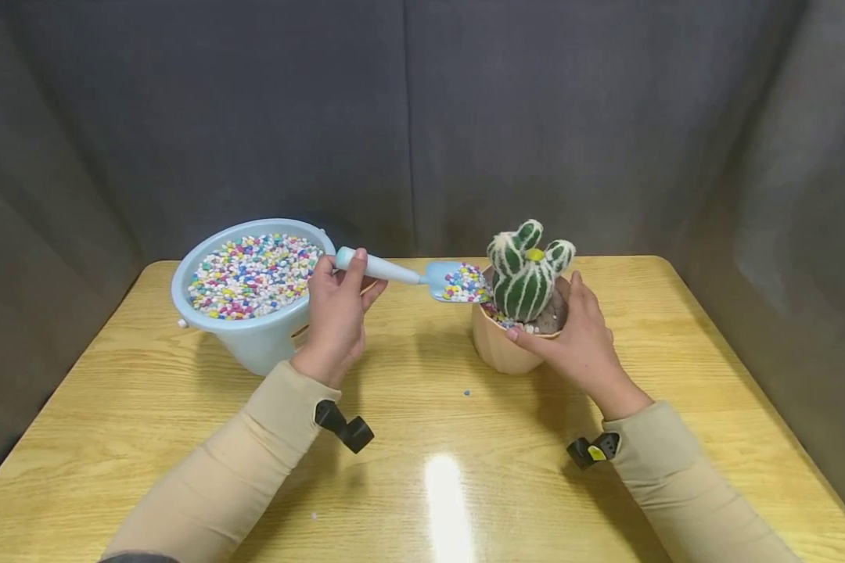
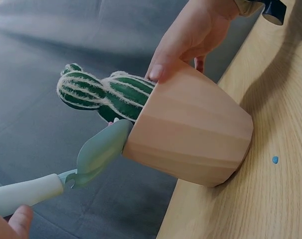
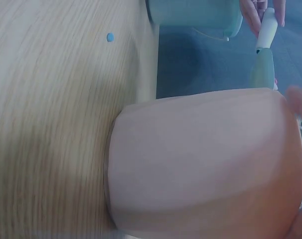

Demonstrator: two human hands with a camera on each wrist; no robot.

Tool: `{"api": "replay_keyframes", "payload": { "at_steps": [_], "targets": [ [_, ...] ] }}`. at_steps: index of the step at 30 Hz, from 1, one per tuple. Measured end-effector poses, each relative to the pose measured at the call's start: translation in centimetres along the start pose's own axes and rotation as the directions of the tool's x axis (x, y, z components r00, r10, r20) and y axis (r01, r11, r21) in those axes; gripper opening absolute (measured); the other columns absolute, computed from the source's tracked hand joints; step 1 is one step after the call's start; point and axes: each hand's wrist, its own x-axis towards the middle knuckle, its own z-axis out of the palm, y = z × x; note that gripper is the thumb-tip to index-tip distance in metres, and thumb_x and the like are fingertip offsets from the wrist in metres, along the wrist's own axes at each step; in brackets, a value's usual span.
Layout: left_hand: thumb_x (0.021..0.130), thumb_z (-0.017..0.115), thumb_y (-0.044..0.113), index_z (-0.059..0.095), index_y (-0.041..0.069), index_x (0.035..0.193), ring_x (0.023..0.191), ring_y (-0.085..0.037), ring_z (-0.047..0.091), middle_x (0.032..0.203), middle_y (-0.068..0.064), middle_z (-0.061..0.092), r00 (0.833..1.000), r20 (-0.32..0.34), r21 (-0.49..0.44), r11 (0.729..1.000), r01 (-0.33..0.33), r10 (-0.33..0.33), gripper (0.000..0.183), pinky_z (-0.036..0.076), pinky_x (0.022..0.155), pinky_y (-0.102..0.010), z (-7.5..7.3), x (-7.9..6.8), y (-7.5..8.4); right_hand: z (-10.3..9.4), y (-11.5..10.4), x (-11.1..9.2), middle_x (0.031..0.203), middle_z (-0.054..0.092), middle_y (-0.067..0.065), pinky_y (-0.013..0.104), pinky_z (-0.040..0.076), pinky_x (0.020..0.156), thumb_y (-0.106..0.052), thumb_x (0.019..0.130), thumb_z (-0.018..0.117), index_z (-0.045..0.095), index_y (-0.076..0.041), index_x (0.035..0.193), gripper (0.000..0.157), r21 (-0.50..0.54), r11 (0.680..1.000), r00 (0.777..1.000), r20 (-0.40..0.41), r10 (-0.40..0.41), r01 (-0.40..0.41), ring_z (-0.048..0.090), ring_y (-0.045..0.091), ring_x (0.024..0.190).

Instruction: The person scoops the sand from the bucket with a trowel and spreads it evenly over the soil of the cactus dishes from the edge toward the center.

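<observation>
My left hand (image 1: 336, 317) grips the pale handle of a light-blue toy shovel (image 1: 387, 270), thumb on top. Colourful pebbles (image 1: 465, 283) lie heaped in its blade, whose tip is at the rim of a peach flowerpot (image 1: 505, 353). A green cactus (image 1: 524, 293) with white fuzzy ribs stands in the pot, with brown soil (image 1: 551, 315) and some pebbles round its base. On the pot's right side my right hand (image 1: 583, 344) holds the rim, thumb in front and fingers behind. The left wrist view shows the shovel blade (image 2: 103, 149) tilted against the rim.
A light-blue bucket (image 1: 260, 348) full of multicoloured pebbles (image 1: 253, 274) stands on the left of the wooden table (image 1: 394, 469). One small blue pebble (image 1: 467, 392) lies in front of the pot. Grey curtains (image 1: 253, 117) close off the back and sides.
</observation>
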Motion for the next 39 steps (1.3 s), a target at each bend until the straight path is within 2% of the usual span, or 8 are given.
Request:
{"api": "replay_keyframes", "payload": {
  "at_steps": [3, 8, 13, 23, 26, 33, 39],
  "targets": [
    [0.109, 0.054, 0.014, 0.047, 0.007, 0.113, 0.108, -0.025, 0.067, 0.115, -0.011, 0.058, 1.000, 0.006, 0.003, 1.000, -0.007, 0.007, 0.011, 0.059, 0.095, -0.036, 0.1, 0.0, -0.1, 0.0, -0.1, -0.1, 0.166, 0.017, 0.030, 0.079, 0.020, 0.109, -0.055, 0.081, 0.083, 0.001, 0.006, 0.161, 0.129, -0.019, 1.000, 1.000, -0.007, 0.023, -0.023, 0.021, 0.050, 0.149],
    [0.109, 0.054, 0.015, 0.047, 0.007, 0.113, 0.108, -0.026, 0.067, 0.114, -0.011, 0.058, 1.000, 0.006, 0.010, 1.000, -0.015, 0.015, 0.011, 0.059, 0.095, -0.036, 0.1, 0.0, 0.0, -0.2, 0.2, 0.2, 0.166, 0.016, 0.029, 0.077, 0.022, 0.107, -0.060, 0.081, 0.081, 0.004, 0.004, 0.162, 0.129, -0.047, 0.999, 1.000, -0.001, 0.006, -0.006, 0.022, 0.048, 0.150],
    [0.109, 0.054, 0.016, 0.046, 0.007, 0.117, 0.114, -0.029, 0.066, 0.118, -0.012, 0.057, 1.000, 0.014, 0.034, 0.999, -0.010, 0.010, 0.015, 0.059, 0.095, -0.036, 0.0, 0.0, 0.0, -0.2, 0.7, 0.5, 0.166, 0.011, 0.032, 0.078, 0.020, 0.110, -0.056, 0.081, 0.083, 0.014, 0.001, 0.163, 0.122, -0.046, 0.999, 1.000, 0.015, -0.013, 0.013, 0.020, 0.050, 0.150],
    [0.109, 0.055, 0.017, 0.045, 0.008, 0.116, 0.114, -0.029, 0.066, 0.118, -0.012, 0.057, 1.000, 0.017, 0.024, 1.000, -0.012, 0.012, 0.015, 0.059, 0.095, -0.036, 0.1, 0.1, 0.1, -0.7, 0.6, 0.7, 0.165, 0.011, 0.034, 0.080, 0.020, 0.111, -0.059, 0.081, 0.082, 0.015, -0.006, 0.165, 0.119, -0.048, 0.998, 0.996, 0.078, 0.040, -0.036, 0.019, 0.056, 0.148],
    [0.109, 0.055, 0.017, 0.045, 0.008, 0.117, 0.115, -0.029, 0.066, 0.119, -0.012, 0.057, 1.000, 0.018, 0.031, 0.999, -0.012, 0.011, 0.016, 0.058, 0.096, -0.036, 0.0, 0.1, 0.1, -0.8, 0.5, 0.7, 0.164, 0.013, 0.035, 0.079, 0.020, 0.112, -0.061, 0.081, 0.081, 0.013, -0.005, 0.165, 0.121, -0.060, 0.997, 0.995, 0.088, 0.050, -0.045, 0.020, 0.055, 0.148],
    [0.109, 0.055, 0.017, 0.046, 0.007, 0.117, 0.117, -0.029, 0.066, 0.119, -0.012, 0.057, 0.999, 0.023, 0.045, 0.999, -0.024, 0.023, 0.016, 0.058, 0.096, -0.036, 0.1, 0.2, 0.0, -1.1, 0.8, 1.0, 0.162, 0.019, 0.036, 0.081, 0.021, 0.111, -0.056, 0.083, 0.082, 0.006, 0.006, 0.161, 0.125, -0.058, 0.998, 0.992, 0.122, 0.041, -0.034, 0.024, 0.054, 0.147],
    [0.108, 0.056, 0.016, 0.046, 0.008, 0.115, 0.116, -0.028, 0.066, 0.116, -0.011, 0.057, 0.999, 0.020, 0.046, 0.998, -0.033, 0.032, 0.014, 0.058, 0.097, -0.037, 0.0, 0.3, -0.2, -1.2, 1.4, 1.3, 0.164, 0.015, 0.034, 0.077, 0.022, 0.114, -0.049, 0.084, 0.083, 0.013, 0.001, 0.163, 0.117, -0.029, 1.000, 0.987, 0.163, -0.003, 0.008, 0.021, 0.054, 0.148]
  ]
}}
